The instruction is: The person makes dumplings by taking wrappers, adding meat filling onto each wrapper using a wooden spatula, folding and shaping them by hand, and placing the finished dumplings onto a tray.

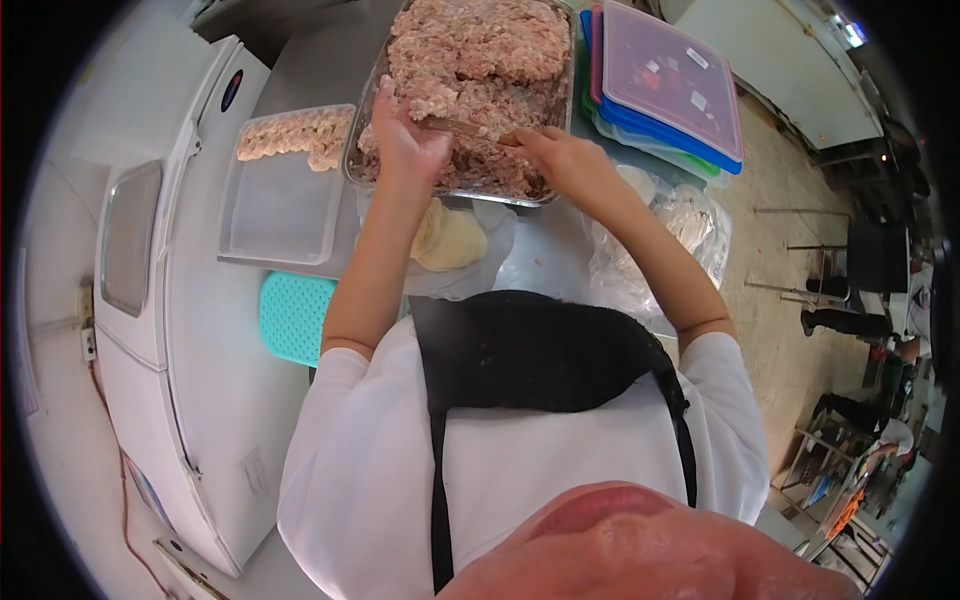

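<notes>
A large metal tray (350, 170) at the top centre is full of pale pink ground meat (480, 45). My left hand (412, 142) is over the tray's left part, its fingers apart and its palm turned up, at the left end of a flat wooden stick (455, 126). The right end of this stick is in my right hand (560, 160), whose fingers are closed round it. Whether the left palm holds a wrapper or some filling is too small to tell. Below the tray, a stack of round pale dough wrappers (450, 238) rests on plastic.
Left of the tray, a clear container (232, 215) holds rows of filled dumplings (290, 137). Coloured lids (670, 80) are stacked at right, above a plastic bag (690, 225). A turquoise perforated piece (295, 318) lies lower left, beside a white fridge (215, 300). Other people are far right.
</notes>
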Motion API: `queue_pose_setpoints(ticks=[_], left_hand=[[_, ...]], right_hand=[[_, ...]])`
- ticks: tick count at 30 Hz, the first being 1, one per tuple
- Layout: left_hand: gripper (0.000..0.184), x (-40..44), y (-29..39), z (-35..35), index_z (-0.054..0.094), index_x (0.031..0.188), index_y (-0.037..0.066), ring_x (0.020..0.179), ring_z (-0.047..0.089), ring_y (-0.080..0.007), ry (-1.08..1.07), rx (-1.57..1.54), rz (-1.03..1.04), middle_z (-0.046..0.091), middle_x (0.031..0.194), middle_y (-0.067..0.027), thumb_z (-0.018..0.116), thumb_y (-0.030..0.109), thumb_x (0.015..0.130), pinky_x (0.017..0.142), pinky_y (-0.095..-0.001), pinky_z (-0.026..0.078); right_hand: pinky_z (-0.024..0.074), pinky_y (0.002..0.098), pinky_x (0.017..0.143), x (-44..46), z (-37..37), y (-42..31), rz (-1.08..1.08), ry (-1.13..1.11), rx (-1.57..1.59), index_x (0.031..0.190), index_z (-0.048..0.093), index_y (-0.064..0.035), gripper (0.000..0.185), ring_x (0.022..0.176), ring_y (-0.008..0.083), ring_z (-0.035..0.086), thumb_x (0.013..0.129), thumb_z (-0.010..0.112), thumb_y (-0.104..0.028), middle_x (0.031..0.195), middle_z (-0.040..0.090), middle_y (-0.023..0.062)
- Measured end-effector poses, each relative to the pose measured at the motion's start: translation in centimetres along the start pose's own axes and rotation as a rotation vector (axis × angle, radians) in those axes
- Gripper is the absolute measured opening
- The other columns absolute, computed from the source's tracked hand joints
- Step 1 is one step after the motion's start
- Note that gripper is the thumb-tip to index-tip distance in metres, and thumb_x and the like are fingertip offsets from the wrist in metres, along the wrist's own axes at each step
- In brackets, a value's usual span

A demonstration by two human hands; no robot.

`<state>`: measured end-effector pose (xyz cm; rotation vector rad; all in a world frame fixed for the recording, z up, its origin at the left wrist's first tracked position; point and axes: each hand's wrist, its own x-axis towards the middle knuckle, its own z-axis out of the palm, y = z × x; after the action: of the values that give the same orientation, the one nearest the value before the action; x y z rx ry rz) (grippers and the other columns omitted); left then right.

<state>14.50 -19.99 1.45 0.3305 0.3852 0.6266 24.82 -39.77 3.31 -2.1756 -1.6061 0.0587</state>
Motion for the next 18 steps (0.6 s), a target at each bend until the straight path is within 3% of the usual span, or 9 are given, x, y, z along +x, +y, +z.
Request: queue_pose_setpoints(ticks=[2, 5, 6, 8, 11, 14, 17, 18], left_hand=[[0.056, 0.4, 0.9, -0.9, 0.048, 0.125, 0.001, 0.122, 0.045, -0.036, -0.025, -0.124, -0.061, 0.052, 0.122, -0.0186, 0.062, 0.04, 0.088, 0.102, -0.0545, 0.038], [0.053, 0.0, 1.4, -1.4, 0.044, 0.129, 0.001, 0.122, 0.047, -0.0337, -0.291, 0.319, 0.004, 0.053, 0.121, -0.018, 0.067, 0.021, 0.086, 0.102, -0.0519, 0.04], [0.055, -0.5, 1.5, -1.1, 0.043, 0.131, 0.001, 0.121, 0.049, -0.0325, -0.322, 0.486, 0.05, 0.052, 0.123, -0.0179, 0.068, 0.016, 0.084, 0.102, -0.0494, 0.041], [0.062, -1.6, 2.1, 0.4, 0.039, 0.135, 0.003, 0.12, 0.051, -0.0301, -0.378, 0.82, 0.143, 0.051, 0.128, -0.0175, 0.07, 0.006, 0.082, 0.101, -0.0445, 0.043], [0.065, -1.8, 2.7, 1.5, 0.042, 0.136, 0.005, 0.115, 0.055, -0.0245, -0.431, 1.611, 0.832, 0.054, 0.127, -0.0152, 0.074, 0.011, 0.079, 0.099, -0.0375, 0.044], [0.065, -1.7, 4.4, 1.9, 0.051, 0.129, 0.006, 0.113, 0.056, -0.0216, -0.759, 1.543, 0.456, 0.059, 0.122, -0.0132, 0.08, 0.018, 0.072, 0.098, -0.0342, 0.043], [0.058, -0.1, 5.5, 0.6, 0.06, 0.12, 0.005, 0.112, 0.056, -0.0245, -0.799, 1.541, 0.054, 0.062, 0.117, -0.0128, 0.082, 0.022, 0.069, 0.099, -0.0351, 0.041], [0.055, -0.5, 5.4, 0.4, 0.06, 0.119, 0.005, 0.109, 0.058, -0.0229, -0.81, 1.661, 0.183, 0.063, 0.115, -0.0115, 0.081, 0.021, 0.07, 0.096, -0.0341, 0.043]], right_hand=[[0.0493, 0.0387, 0.067, 0.3, -0.1, 2.5, -0.095, 0.087, 0.078, 0.11, 0.064, -0.0073, 0.026, 0.08, 0.0301, 0.062, 0.095, 0.053, -0.026, 0.089, 0.064, 0.0118], [0.0456, 0.0328, 0.06, 0.7, -0.5, 4.6, 0.038, 0.114, 0.495, 0.107, 0.065, -0.0047, 0.031, 0.067, 0.0182, 0.057, 0.098, 0.049, -0.029, 0.073, 0.059, 0.0074], [0.0406, 0.027, 0.056, 0.7, -2.2, 3.4, 0.177, 0.001, 0.526, 0.104, 0.067, -0.0029, 0.034, 0.06, 0.0096, 0.046, 0.099, 0.048, -0.031, 0.062, 0.051, 0.0012], [0.0379, 0.0254, 0.054, 0.8, -2.8, 3.3, 0.232, -0.143, 0.691, 0.103, 0.067, -0.0026, 0.034, 0.057, 0.0084, 0.043, 0.099, 0.049, -0.031, 0.062, 0.048, -0.0006], [0.0374, 0.0248, 0.052, 0.9, -4.2, 3.2, 0.185, -0.266, 0.729, 0.105, 0.067, -0.0016, 0.034, 0.056, 0.0078, 0.043, 0.098, 0.05, -0.031, 0.062, 0.049, -0.0009], [0.0398, 0.0239, 0.055, 0.4, -4.4, 2.5, 0.084, -0.234, 0.665, 0.11, 0.066, -0.0008, 0.036, 0.058, 0.0077, 0.045, 0.098, 0.052, -0.031, 0.065, 0.052, 0.0007], [0.0434, 0.0245, 0.06, 0.6, -3.0, 2.0, 0.02, -0.238, 0.605, 0.114, 0.064, -0.0015, 0.036, 0.062, 0.0082, 0.047, 0.096, 0.054, -0.031, 0.071, 0.058, 0.0021], [0.0446, 0.0256, 0.061, 0.6, -2.0, 2.6, -0.007, -0.233, 0.593, 0.115, 0.065, -0.0024, 0.035, 0.063, 0.0096, 0.049, 0.096, 0.055, -0.03, 0.074, 0.06, 0.0029]])
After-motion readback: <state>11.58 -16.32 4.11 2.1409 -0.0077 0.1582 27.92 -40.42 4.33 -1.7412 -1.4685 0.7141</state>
